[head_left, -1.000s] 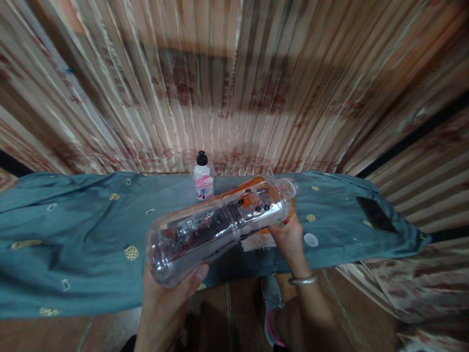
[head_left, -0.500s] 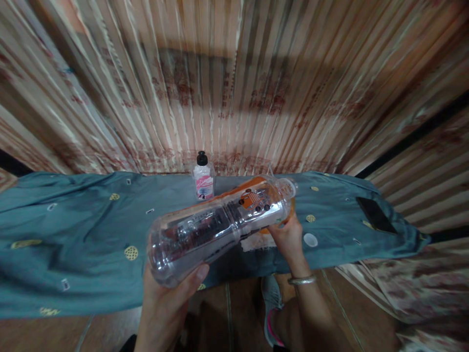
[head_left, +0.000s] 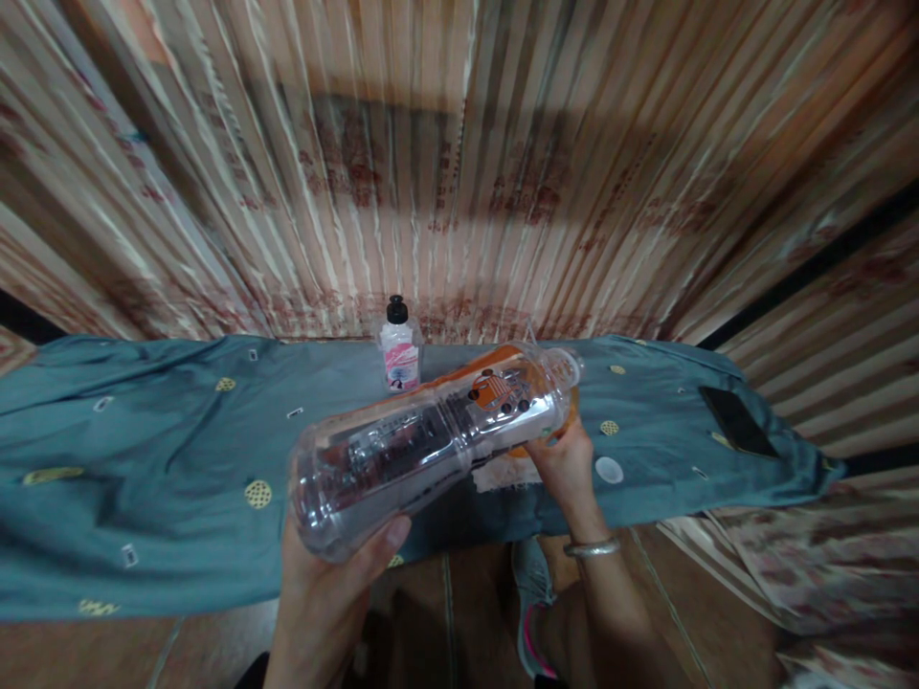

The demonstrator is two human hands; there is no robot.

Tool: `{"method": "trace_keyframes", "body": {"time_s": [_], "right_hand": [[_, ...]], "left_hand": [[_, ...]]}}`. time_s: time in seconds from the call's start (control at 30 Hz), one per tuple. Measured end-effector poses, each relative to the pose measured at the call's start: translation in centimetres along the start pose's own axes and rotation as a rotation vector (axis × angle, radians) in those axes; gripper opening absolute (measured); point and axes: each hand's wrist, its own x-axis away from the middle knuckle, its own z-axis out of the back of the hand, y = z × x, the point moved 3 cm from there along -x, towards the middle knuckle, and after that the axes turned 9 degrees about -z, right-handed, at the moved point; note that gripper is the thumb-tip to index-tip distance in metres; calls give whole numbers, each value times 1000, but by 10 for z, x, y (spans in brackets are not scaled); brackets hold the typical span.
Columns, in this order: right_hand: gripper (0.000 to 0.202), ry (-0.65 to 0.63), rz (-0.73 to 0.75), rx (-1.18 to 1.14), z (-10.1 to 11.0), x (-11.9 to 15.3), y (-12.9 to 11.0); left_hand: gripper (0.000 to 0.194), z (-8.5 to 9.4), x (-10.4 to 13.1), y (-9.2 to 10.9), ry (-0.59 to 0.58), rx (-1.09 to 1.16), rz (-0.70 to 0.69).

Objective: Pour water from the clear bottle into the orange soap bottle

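Note:
A large clear plastic bottle [head_left: 445,431] is held slanted above the cloth, its open neck pointing right. My left hand [head_left: 337,584] grips the bottle's base from below, with the thumb along its side. Near the neck end, my right hand [head_left: 564,455] is closed, its fingers partly hidden behind the bottle. Something orange shows behind the bottle beside that hand; whether the right hand holds it or the bottle cannot be made out. Beneath lies a pale, ragged-edged sheet [head_left: 503,474], partly covered. A round white disc [head_left: 609,469] lies right of my right hand.
The narrow table has a teal patterned cloth [head_left: 179,440]. A small bottle with a black cap [head_left: 400,359] stands at the back. A dark phone [head_left: 738,421] lies at the right. Striped curtains [head_left: 445,172] hang close behind, and tiled floor shows in front.

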Motion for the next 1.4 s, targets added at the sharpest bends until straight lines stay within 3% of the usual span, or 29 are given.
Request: {"method": "trace_keyframes", "body": {"time_s": [1.4], "right_hand": [[52, -19, -20, -26, 3, -1, -3]], "left_hand": [[69, 3, -1, -4, 4, 6, 22]]}}
